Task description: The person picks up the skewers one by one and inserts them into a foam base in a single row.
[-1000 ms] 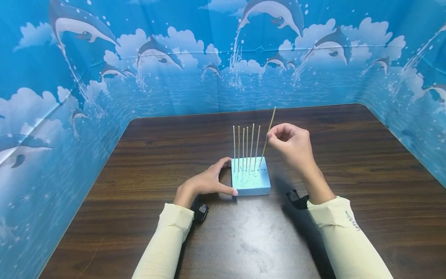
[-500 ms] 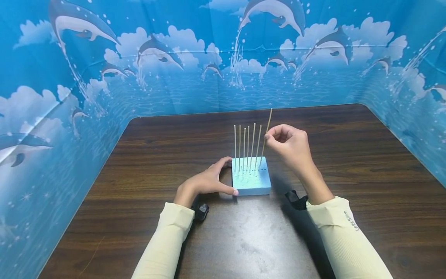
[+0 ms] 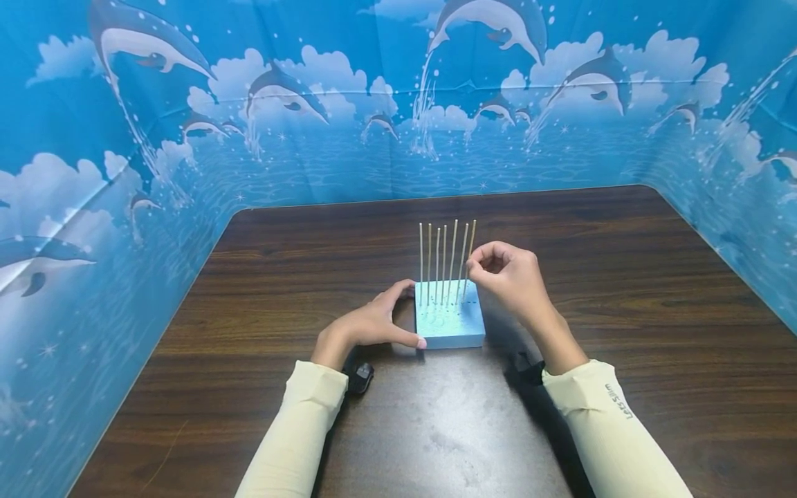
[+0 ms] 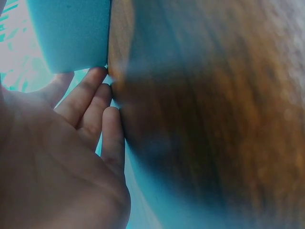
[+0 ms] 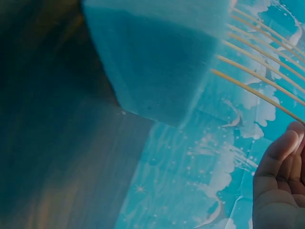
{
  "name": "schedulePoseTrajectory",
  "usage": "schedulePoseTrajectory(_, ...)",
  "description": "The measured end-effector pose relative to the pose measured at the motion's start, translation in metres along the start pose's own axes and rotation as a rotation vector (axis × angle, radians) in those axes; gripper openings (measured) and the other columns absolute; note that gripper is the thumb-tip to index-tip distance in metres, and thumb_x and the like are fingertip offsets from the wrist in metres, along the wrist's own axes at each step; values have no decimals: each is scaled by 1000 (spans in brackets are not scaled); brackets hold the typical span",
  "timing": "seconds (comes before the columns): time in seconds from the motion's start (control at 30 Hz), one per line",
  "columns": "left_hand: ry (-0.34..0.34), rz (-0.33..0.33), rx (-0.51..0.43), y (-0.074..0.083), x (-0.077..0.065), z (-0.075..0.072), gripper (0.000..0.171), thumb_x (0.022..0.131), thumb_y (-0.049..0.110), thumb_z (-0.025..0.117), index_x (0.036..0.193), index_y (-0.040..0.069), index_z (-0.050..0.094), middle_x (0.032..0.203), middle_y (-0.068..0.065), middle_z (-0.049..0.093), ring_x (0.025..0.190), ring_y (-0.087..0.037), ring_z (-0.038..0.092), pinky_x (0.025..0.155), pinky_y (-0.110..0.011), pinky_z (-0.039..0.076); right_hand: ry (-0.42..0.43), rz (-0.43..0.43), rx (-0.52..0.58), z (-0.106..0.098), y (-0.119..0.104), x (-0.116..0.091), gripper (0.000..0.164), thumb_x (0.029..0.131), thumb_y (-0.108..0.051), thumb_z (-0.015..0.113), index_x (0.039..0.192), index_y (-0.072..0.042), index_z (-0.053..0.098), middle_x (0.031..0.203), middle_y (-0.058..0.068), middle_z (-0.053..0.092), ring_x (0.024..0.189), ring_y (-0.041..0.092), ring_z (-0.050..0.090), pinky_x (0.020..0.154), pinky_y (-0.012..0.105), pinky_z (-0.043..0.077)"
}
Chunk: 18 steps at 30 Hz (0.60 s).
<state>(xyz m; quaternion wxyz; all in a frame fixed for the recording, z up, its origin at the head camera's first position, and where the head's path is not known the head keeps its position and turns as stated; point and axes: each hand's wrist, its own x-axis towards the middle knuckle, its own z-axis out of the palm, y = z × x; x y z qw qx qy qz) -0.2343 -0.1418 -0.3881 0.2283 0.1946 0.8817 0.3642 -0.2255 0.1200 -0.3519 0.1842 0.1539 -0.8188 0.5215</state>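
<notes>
A light blue foam block [image 3: 450,325] lies on the table, with several thin wooden sticks [image 3: 437,257] standing in a row along its back part. My left hand [image 3: 369,324] holds the block at its left side, thumb on the front corner and fingers at the back corner. In the left wrist view the fingertips [image 4: 97,74] meet the block's edge. Between thumb and fingertips my right hand [image 3: 509,277] pinches the rightmost wooden stick [image 5: 257,93], which leans slightly right. Its lower end meets the block's top, as the right wrist view also shows.
Small holes dot the block's top. The dark wood-grain table [image 3: 261,277] stretches around both hands. A blue dolphin-printed cloth [image 3: 349,152] stands behind the table and along its sides. A black camera [image 3: 360,379] sits at the left wrist.
My right hand has moved down and slightly left with its stick. The stick now stands lower and more upright, its top near the height of the others. The left hand and block have stayed put.
</notes>
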Motion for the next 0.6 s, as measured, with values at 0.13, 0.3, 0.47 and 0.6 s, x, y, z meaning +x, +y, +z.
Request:
schedulePoseTrajectory(0.13,8,-4,-2,1,-1,-1,117,70,50,85,159,21,15,160,-3,25,148,-22,22,117,-51,25,-3,-16,2,1,2,-1,9,84,1,68,81,-7,67,74,5,66,62,15,56,57,19,47)
schedulePoseTrajectory(0.3,3,-7,-2,0,-1,-1,116,71,50,85,159,21,15,161,-3,25,149,-22,21,117,-51,24,-25,-24,-25,1,1,-1,7,84,-1,67,82,-8,67,76,4,68,65,13,58,60,19,48)
schedulePoseTrajectory(0.47,-3,-11,-4,0,-1,0,115,71,51,84,158,24,15,162,-4,23,149,-23,19,117,-52,24,-27,-23,-46,0,-1,-2,6,84,-2,68,83,-8,67,77,3,68,65,14,59,60,20,48)
schedulePoseTrajectory(0.6,0,3,-16,0,-1,0,114,72,48,85,158,24,15,161,-5,24,149,-23,20,117,-51,24,-51,1,-50,-1,-2,-2,1,86,-5,68,86,-5,68,80,4,69,67,14,60,61,19,49)
